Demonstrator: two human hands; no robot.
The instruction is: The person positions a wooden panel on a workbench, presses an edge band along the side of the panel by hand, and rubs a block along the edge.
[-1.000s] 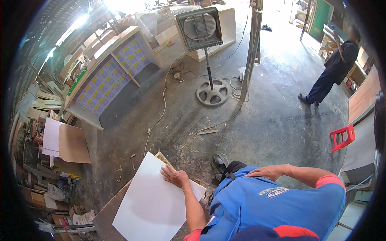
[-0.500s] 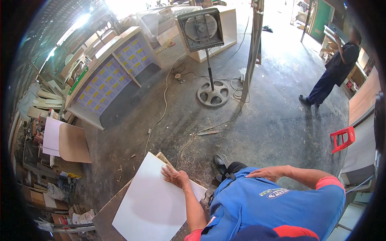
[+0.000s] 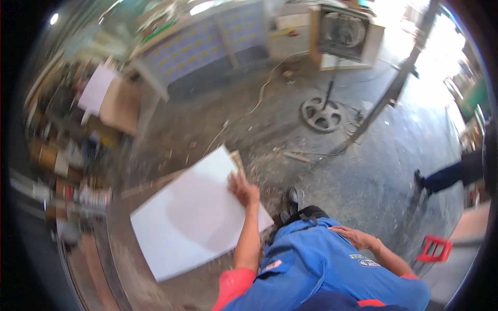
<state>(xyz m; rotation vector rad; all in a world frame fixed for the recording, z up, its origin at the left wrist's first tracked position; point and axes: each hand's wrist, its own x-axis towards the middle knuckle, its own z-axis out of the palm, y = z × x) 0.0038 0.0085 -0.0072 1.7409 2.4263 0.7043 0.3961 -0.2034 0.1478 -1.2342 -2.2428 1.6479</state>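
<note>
My left hand (image 3: 243,188) lies on the right edge of a white panel (image 3: 189,217), its fingers spread apart and slightly blurred. The panel rests flat on a brown worktable (image 3: 136,276), with the edge of a light wooden piece (image 3: 237,159) peeking out beneath it. At my waist, my right hand (image 3: 355,237) lies with fingers extended against my blue apron (image 3: 306,249), and nothing shows in it.
A pedestal fan (image 3: 322,114) stands on the floor ahead, beside a leaning post (image 3: 397,85). Cables (image 3: 259,98) and wood scraps (image 3: 296,156) lie about. A blue-and-yellow patterned cabinet (image 3: 194,46) is at the back, a red stool (image 3: 434,249) at right. Another person's leg (image 3: 448,172) shows at the right.
The view has swung left and blurred, shifting the fan and cabinet rightward in the frame. The other person is now mostly cut off at the right. Both hands keep their places on panel and waist.
</note>
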